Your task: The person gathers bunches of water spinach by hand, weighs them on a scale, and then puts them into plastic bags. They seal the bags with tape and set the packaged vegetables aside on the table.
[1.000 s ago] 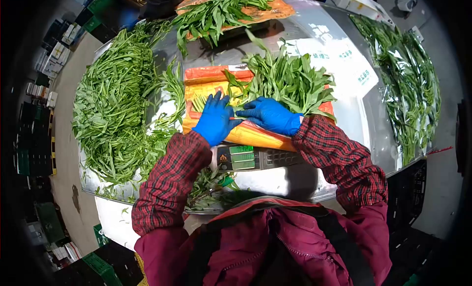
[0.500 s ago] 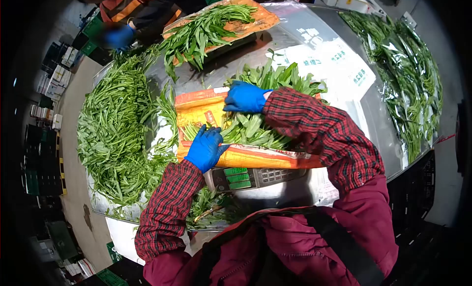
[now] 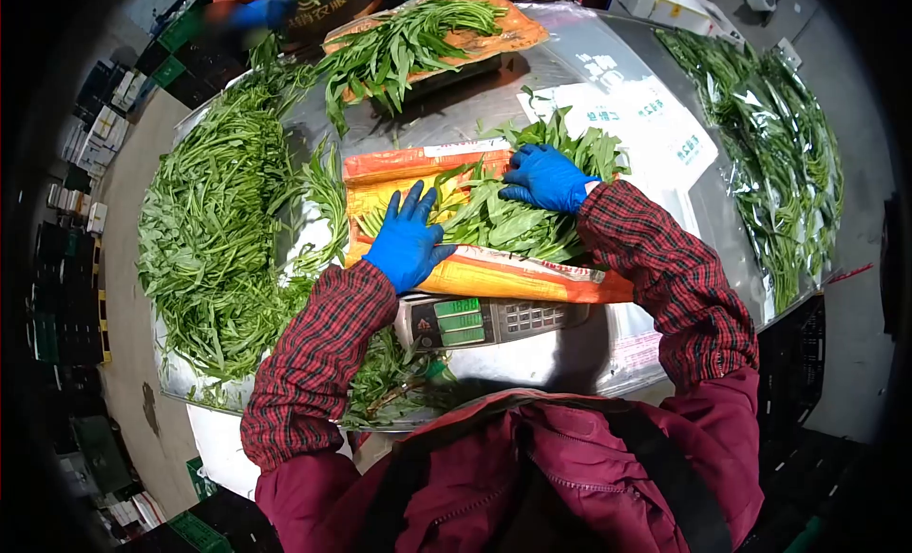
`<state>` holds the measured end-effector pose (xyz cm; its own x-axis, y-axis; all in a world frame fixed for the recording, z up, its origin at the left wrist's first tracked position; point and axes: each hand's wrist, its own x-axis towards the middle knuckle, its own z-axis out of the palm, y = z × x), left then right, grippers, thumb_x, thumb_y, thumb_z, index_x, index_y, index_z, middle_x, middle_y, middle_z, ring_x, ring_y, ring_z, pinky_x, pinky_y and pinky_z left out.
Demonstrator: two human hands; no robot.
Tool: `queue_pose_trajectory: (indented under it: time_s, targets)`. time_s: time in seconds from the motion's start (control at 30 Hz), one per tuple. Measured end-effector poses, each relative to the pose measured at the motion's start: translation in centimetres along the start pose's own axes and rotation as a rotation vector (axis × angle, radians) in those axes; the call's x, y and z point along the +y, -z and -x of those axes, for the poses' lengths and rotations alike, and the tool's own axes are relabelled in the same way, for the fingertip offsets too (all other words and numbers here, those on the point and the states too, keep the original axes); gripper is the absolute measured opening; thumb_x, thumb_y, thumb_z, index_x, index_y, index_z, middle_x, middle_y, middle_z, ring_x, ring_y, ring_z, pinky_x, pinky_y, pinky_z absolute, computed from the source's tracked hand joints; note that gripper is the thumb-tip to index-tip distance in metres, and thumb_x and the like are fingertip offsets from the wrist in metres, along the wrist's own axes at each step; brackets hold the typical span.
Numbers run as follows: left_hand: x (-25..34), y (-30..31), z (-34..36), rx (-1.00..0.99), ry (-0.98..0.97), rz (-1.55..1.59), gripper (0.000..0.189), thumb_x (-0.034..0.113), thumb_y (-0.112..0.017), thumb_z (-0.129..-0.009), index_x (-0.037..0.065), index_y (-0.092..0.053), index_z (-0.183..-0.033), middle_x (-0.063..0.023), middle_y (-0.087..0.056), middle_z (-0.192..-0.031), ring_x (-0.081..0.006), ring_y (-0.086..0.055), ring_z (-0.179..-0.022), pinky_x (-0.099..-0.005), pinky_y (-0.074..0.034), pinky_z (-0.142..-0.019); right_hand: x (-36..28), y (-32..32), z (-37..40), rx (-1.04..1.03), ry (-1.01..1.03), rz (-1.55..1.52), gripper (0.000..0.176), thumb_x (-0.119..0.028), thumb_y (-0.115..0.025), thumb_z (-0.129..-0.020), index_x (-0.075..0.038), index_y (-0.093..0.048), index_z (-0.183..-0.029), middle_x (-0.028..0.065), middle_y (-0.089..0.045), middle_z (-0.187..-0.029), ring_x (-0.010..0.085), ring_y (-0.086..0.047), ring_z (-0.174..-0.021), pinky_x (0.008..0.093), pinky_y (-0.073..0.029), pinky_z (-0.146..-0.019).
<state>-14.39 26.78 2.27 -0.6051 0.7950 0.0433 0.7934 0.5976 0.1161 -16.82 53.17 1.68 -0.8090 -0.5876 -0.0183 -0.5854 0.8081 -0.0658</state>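
Note:
My left hand [image 3: 410,238], in a blue glove, has its fingers spread over the stem end of a bunch of leafy greens [image 3: 518,222]. Its palm is by the near edge of an orange and yellow printed sheet [image 3: 465,273] that lies under the bunch. My right hand [image 3: 549,178], also gloved in blue, rests on the leaves with its fingers stretched to the left, and nothing is visibly gripped. Beneath the sheet, a scale [image 3: 463,323] shows a green lit display and a keypad; its weighing plate is hidden.
A big heap of greens [image 3: 214,249] covers the table's left side. Bagged greens [image 3: 769,163] lie along the right, near printed plastic bags [image 3: 655,125]. At the back, more greens [image 3: 408,54] lie on an orange-covered stand [image 3: 513,42]. A co-worker's gloved hand [image 3: 264,13] is at upper left.
My right hand has moved right, from the sheet's far edge onto the leaves. My left hand has shifted slightly up and right, its fingers more spread. The co-worker's hand has moved up.

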Motion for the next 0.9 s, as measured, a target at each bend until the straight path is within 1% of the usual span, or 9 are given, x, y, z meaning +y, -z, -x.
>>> queue_pose_trajectory:
  time_s: [0.1,0.17,0.27,0.4,0.57,0.67,0.73,0.8,0.9]
  targets:
    - [-1.0,-0.5,-0.5,0.008,-0.032,-0.045,0.033,0.034,-0.046,-0.078,0.003,-0.057,-0.083,-0.0207,-0.041,-0.114,-0.0364,-0.032,-0.111,-0.0457,-0.02,-0.095,0.4,-0.7,0.1,-0.003,-0.004,-0.032,0.041,-0.046,-0.037,-0.08,-0.013,-0.059,-0.091,0.0109,-0.051,-0.097,0.0277,-0.043,-0.097,0.0414,-0.031,-0.087]
    - [-1.4,-0.5,-0.8,-0.285,0.043,0.233,0.032,0.032,-0.044,-0.079,0.003,-0.056,-0.085,-0.0172,-0.05,-0.099,-0.0324,-0.044,-0.098,-0.0429,-0.025,-0.092,0.5,-0.5,0.6,0.202,-0.044,0.121,0.044,-0.048,-0.035,-0.08,-0.013,-0.058,-0.094,0.0119,-0.049,-0.104,0.0277,-0.04,-0.104,0.0421,-0.021,-0.095]
    - [-0.6,-0.3,0.3,-0.084,0.025,0.256,0.025,0.026,-0.048,-0.078,0.002,-0.053,-0.085,-0.0149,-0.052,-0.08,-0.0313,-0.048,-0.082,-0.0382,-0.037,-0.075,0.5,1.5,1.9,-0.058,-0.275,-0.015,0.049,-0.049,-0.031,-0.081,-0.011,-0.058,-0.093,0.015,-0.057,-0.087,0.0288,-0.052,-0.088,0.045,-0.011,-0.098]
    - [-0.5,-0.8,1.3,0.046,0.044,0.281,0.027,0.031,-0.046,-0.079,0.004,-0.05,-0.076,-0.0141,-0.053,-0.071,-0.0306,-0.051,-0.072,-0.0398,-0.04,-0.062,-0.9,2.9,5.5,-0.124,-0.362,-0.23,0.049,-0.049,-0.032,-0.082,-0.008,-0.06,-0.082,0.0147,-0.057,-0.07,0.0321,-0.055,-0.067,0.0408,-0.043,-0.059]
    - [-2.9,0.5,-0.9,-0.102,0.277,0.539,0.032,0.034,-0.044,-0.081,0.003,-0.054,-0.082,-0.0187,-0.055,-0.073,-0.036,-0.052,-0.071,-0.0409,-0.04,-0.062,2.0,-0.4,7.9,-0.063,-0.381,-0.653,0.043,-0.041,-0.034,-0.084,-0.005,-0.058,-0.087,0.0207,-0.056,-0.08,0.0327,-0.054,-0.072,0.0373,-0.042,-0.066]
    - [-6.3,-0.3,-4.8,-0.212,0.246,0.803,0.043,0.038,-0.045,-0.081,-0.002,-0.054,-0.093,-0.0188,-0.057,-0.087,-0.0266,-0.054,-0.081,-0.0317,-0.039,-0.074,4.0,0.3,7.5,-0.043,-0.49,-0.903,0.035,-0.03,-0.039,-0.083,-0.001,-0.056,-0.09,0.0195,-0.057,-0.085,0.0308,-0.054,-0.077,0.0344,-0.04,-0.066]
    - [-7.3,-0.2,-6.9,-0.384,0.295,0.781,0.043,0.038,-0.044,-0.081,-0.002,-0.055,-0.094,-0.015,-0.057,-0.091,-0.0218,-0.053,-0.083,-0.03,-0.038,-0.077,3.8,1.9,7.1,-0.037,-0.623,-0.859,0.027,-0.024,-0.044,-0.079,-0.002,-0.057,-0.088,0.0173,-0.057,-0.083,0.0308,-0.053,-0.075,0.0348,-0.041,-0.067]
    - [-7.8,-1.2,-7.9,-0.535,0.301,0.839,0.045,0.04,-0.044,-0.081,-0.001,-0.056,-0.095,-0.0151,-0.057,-0.094,-0.0225,-0.053,-0.085,-0.0299,-0.038,-0.079,3.9,2.0,6.7,0.113,-0.348,-0.205,0.023,-0.017,-0.051,-0.072,-0.005,-0.057,-0.091,0.0148,-0.055,-0.082,0.0294,-0.052,-0.076,0.0359,-0.042,-0.067]
    - [-7.5,-1.3,-8.0,-0.544,0.301,0.749,0.047,0.042,-0.043,-0.081,0.0,-0.056,-0.097,-0.0171,-0.056,-0.096,-0.0237,-0.053,-0.088,-0.0302,-0.037,-0.08,2.8,3.3,4.6,0.405,-0.154,-0.173,0.034,-0.007,-0.053,-0.067,-0.008,-0.052,-0.101,0.012,-0.053,-0.09,0.0283,-0.048,-0.085,0.036,-0.042,-0.072]
